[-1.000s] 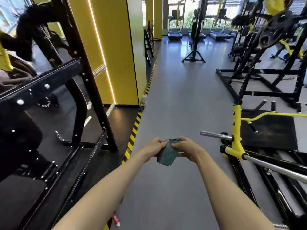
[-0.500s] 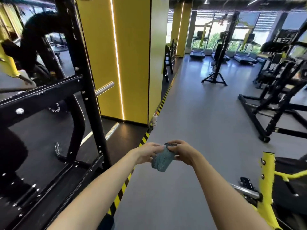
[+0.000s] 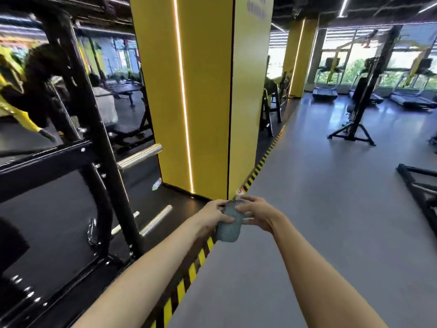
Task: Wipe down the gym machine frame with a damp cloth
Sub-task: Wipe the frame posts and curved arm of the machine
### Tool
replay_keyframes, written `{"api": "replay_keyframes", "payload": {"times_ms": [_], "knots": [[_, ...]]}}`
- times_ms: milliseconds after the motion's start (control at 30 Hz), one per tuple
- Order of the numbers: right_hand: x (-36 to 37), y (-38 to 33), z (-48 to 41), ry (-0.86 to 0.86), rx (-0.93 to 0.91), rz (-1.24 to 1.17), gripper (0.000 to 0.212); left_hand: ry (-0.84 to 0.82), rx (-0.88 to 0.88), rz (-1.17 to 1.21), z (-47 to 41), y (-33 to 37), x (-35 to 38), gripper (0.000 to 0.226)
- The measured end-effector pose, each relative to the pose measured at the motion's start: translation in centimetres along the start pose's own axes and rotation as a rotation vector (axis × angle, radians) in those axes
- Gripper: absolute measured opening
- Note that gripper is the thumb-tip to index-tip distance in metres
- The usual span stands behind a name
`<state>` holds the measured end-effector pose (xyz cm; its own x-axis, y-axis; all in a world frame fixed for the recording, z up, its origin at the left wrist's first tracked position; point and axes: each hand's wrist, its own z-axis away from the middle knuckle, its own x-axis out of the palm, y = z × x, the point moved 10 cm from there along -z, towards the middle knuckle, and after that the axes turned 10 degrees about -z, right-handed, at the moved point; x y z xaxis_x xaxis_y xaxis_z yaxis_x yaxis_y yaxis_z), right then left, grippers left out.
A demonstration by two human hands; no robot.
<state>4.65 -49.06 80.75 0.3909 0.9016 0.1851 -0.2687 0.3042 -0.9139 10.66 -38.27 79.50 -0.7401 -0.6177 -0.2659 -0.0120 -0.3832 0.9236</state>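
Grey floor point(image 3: 331, 221) fills most of the view. Black machine frame point(image 3: 47, 168) stands at left, on the far side of the yellow-black hazard stripe point(image 3: 192, 268), well apart from both hands. Yellow pillar point(image 3: 208, 102) is behind it. Blue-grey cloth point(image 3: 229, 224) isn't on the frame: it hangs in mid-air above the stripe, folded small, between the hands. Left grip point(image 3: 214, 215) is closed on its left edge, thumb across the front. Right grip point(image 3: 256, 213) pinches the top right edge. No metal contact, so by my read the wipe hasn't started. Risks: chrome peg point(image 3: 139, 157) juts from the upright toward the aisle and could catch a forearm or snag the cloth on reach-in. Bolt heads may snag too. A pad this small covers little per pass, so spots get missed. Over-wet means drips and a slip hazard. Can't tell dampness from here.
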Motion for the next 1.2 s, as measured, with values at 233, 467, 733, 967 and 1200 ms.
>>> {"api": "replay_keyframes", "payload": {"times_ms": [233,467,733,967,1200], "knots": [[10.3,-7.4,-9.3,-0.269,-0.131,0.061,0.049,0.315,-0.060,0.158,-1.7,1.6,-11.4,0.051],[22.1,-11.0,-16.0,-0.491,-0.150,-0.032,0.042,0.556,-0.031,0.335,-0.8,1.8,-23.5,0.020],[32.7,-18.8,-24.7,-0.528,-0.224,0.040,0.027,0.810,0.038,0.301,-3.8,5.1,-38.0,0.017],[41.9,-24.6,-29.8,-0.624,-0.244,0.153,0.022,1.229,0.081,-0.163,-1.0,10.4,-48.3,0.014],[50.7,-31.5,-30.1,-0.838,-0.358,0.112,0.020,1.907,0.324,-0.573,6.6,23.0,-53.1,0.027]]}}
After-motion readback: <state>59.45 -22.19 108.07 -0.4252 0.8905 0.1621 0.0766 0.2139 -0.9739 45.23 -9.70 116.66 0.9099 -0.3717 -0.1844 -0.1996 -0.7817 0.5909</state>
